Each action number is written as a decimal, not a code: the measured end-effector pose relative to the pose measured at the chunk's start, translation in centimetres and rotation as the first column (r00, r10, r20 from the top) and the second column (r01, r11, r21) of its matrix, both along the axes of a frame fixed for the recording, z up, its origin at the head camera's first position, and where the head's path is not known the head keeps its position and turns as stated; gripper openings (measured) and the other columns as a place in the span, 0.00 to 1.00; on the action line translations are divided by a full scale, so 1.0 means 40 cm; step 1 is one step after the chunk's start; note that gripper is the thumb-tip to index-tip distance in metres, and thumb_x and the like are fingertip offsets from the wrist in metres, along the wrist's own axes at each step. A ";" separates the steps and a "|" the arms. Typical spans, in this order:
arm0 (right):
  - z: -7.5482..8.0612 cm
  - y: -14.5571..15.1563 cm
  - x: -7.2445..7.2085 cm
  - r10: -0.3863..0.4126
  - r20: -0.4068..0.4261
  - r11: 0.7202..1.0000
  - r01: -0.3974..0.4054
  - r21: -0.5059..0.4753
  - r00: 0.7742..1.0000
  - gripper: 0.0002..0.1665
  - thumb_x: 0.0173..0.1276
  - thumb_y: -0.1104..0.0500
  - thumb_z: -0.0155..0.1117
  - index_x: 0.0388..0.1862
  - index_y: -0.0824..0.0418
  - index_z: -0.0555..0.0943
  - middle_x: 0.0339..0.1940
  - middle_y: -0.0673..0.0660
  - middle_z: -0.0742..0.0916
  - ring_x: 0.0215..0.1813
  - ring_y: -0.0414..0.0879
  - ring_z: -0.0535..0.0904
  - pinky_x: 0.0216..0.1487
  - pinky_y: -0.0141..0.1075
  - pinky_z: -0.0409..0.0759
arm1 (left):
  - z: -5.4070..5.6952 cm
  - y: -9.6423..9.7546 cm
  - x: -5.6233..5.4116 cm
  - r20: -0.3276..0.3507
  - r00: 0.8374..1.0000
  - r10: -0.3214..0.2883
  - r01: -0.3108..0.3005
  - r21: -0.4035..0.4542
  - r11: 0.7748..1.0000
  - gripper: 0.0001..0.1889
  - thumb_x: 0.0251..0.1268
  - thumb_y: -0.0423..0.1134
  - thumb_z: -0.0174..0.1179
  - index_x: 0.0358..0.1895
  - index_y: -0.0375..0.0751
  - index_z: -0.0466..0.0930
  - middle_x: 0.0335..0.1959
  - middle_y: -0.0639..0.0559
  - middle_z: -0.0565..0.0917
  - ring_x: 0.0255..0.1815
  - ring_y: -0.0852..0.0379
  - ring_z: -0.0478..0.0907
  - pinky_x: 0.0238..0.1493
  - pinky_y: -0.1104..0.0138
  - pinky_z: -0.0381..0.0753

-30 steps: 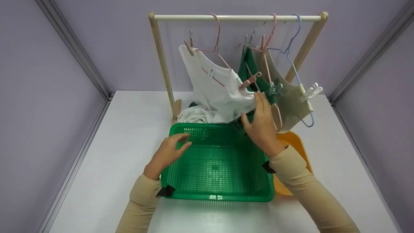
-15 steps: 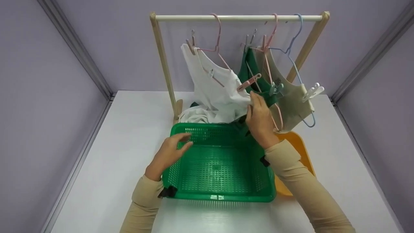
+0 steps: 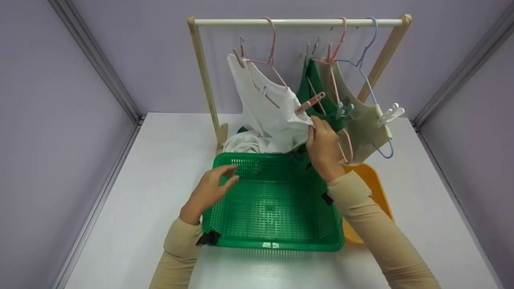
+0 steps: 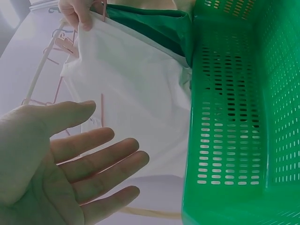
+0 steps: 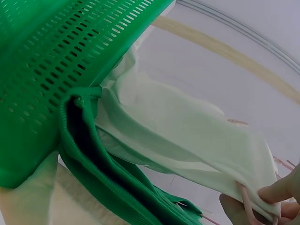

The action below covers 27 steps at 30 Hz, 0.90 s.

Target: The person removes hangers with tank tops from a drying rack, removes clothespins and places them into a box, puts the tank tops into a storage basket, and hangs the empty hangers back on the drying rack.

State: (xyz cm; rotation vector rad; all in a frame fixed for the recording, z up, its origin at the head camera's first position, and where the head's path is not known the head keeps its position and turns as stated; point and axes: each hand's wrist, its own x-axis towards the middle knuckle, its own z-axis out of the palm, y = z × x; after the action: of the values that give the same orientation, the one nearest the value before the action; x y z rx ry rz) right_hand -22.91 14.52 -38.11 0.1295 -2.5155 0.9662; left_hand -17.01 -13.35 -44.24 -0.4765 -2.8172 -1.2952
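Note:
In the head view my right hand (image 3: 324, 146) pinches the edge of a white tank top (image 3: 267, 110) just below a pink clothespin (image 3: 311, 102). The right wrist view has the thumb (image 5: 276, 190) on the white cloth, with part of a pink hanger (image 5: 247, 204) beside it. That top hangs on a pink hanger (image 3: 273, 48), and its lower part bunches behind the green basket (image 3: 277, 245). My left hand (image 3: 209, 190) hovers over the basket's left rim, fingers apart, holding nothing; the left wrist view shows its palm (image 4: 37, 187).
A green garment (image 3: 307, 82) and a beige one (image 3: 361, 124) hang to the right, on pink and blue hangers. The rack's white rail (image 3: 225, 23) spans two wooden legs. An orange basin (image 3: 375, 188) stands partly behind the green basket. A white clothespin (image 3: 390, 115) grips the beige garment.
My right hand has moved slightly left and down, and its fingers have closed from straight to a pinch on the white top's edge. My left hand has stayed almost still.

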 end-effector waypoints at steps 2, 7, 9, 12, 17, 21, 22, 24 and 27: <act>0.001 0.001 -0.001 0.005 -0.017 1.000 -0.006 -0.006 1.000 0.19 0.77 0.60 0.50 0.59 0.68 0.75 0.53 0.68 0.83 0.56 0.60 0.82 0.61 0.49 0.79 | 0.002 -0.001 0.001 0.008 1.000 -0.003 0.003 0.004 1.000 0.21 0.69 0.39 0.58 0.62 0.36 0.74 0.56 0.40 0.82 0.58 0.45 0.80 0.64 0.51 0.76; 0.003 0.004 -0.004 0.023 -0.018 0.999 -0.024 -0.035 1.000 0.19 0.78 0.56 0.49 0.57 0.67 0.77 0.53 0.66 0.84 0.56 0.57 0.83 0.62 0.46 0.79 | 0.001 -0.003 0.001 0.011 1.000 -0.008 0.008 0.004 1.000 0.21 0.69 0.39 0.58 0.62 0.35 0.74 0.55 0.39 0.82 0.58 0.45 0.80 0.63 0.51 0.76; 0.006 0.005 -0.003 0.024 0.004 0.999 -0.024 -0.037 1.000 0.19 0.78 0.55 0.48 0.57 0.66 0.77 0.54 0.65 0.84 0.56 0.56 0.83 0.62 0.46 0.79 | 0.000 -0.003 0.001 0.009 1.000 -0.008 0.007 0.003 1.000 0.21 0.69 0.39 0.58 0.62 0.35 0.74 0.54 0.40 0.83 0.58 0.45 0.80 0.63 0.51 0.76; 0.014 0.005 -0.003 0.017 0.060 1.000 -0.016 -0.025 0.998 0.19 0.79 0.54 0.45 0.55 0.66 0.76 0.49 0.65 0.85 0.51 0.56 0.84 0.58 0.44 0.83 | 0.002 -0.001 0.000 0.009 1.000 -0.008 0.008 0.006 1.000 0.21 0.68 0.38 0.59 0.62 0.35 0.73 0.54 0.39 0.83 0.57 0.45 0.80 0.63 0.51 0.76; 0.027 0.000 -0.004 0.000 0.155 1.000 0.003 -0.018 0.988 0.19 0.80 0.54 0.41 0.53 0.65 0.75 0.29 0.61 0.78 0.31 0.52 0.77 0.31 0.34 0.77 | 0.001 -0.003 0.000 0.030 1.000 0.000 0.000 -0.004 1.000 0.22 0.69 0.38 0.58 0.64 0.36 0.72 0.55 0.40 0.82 0.59 0.44 0.79 0.64 0.50 0.75; 0.031 0.000 -0.005 0.011 0.193 0.999 -0.003 -0.046 0.981 0.19 0.80 0.54 0.40 0.53 0.65 0.74 0.25 0.57 0.73 0.27 0.47 0.72 0.27 0.30 0.69 | 0.004 -0.008 0.003 0.046 0.999 0.010 -0.010 -0.013 1.000 0.22 0.69 0.39 0.58 0.64 0.37 0.72 0.56 0.40 0.82 0.60 0.44 0.78 0.65 0.50 0.74; 0.032 0.002 -0.006 0.013 0.200 0.999 -0.003 -0.053 0.980 0.19 0.80 0.53 0.40 0.53 0.64 0.74 0.25 0.56 0.73 0.27 0.47 0.71 0.26 0.30 0.69 | 0.005 -0.008 0.003 0.047 0.999 0.011 -0.011 -0.016 1.000 0.22 0.69 0.39 0.58 0.64 0.37 0.72 0.56 0.40 0.82 0.60 0.44 0.78 0.65 0.50 0.74; 0.034 0.003 -0.008 0.010 0.202 0.998 0.003 -0.060 0.979 0.19 0.80 0.54 0.40 0.53 0.65 0.75 0.25 0.56 0.74 0.27 0.46 0.71 0.26 0.30 0.69 | 0.006 -0.008 0.002 0.050 0.999 0.011 -0.011 -0.016 1.000 0.22 0.69 0.39 0.58 0.64 0.37 0.72 0.56 0.40 0.82 0.60 0.44 0.78 0.65 0.50 0.74; 0.036 0.002 -0.011 -0.013 0.190 0.998 0.025 -0.063 0.982 0.20 0.80 0.54 0.42 0.51 0.66 0.77 0.25 0.57 0.75 0.27 0.46 0.72 0.27 0.29 0.69 | 0.003 -0.008 0.001 0.051 0.999 0.009 -0.009 -0.017 1.000 0.22 0.69 0.40 0.58 0.64 0.36 0.72 0.56 0.40 0.82 0.60 0.44 0.78 0.65 0.50 0.74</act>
State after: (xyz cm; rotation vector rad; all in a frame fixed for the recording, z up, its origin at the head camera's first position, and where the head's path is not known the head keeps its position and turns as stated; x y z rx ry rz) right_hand -23.35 14.59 -36.66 -0.0075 -2.6477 1.0980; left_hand -16.99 -13.67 -44.12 -0.4370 -2.8703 -1.3009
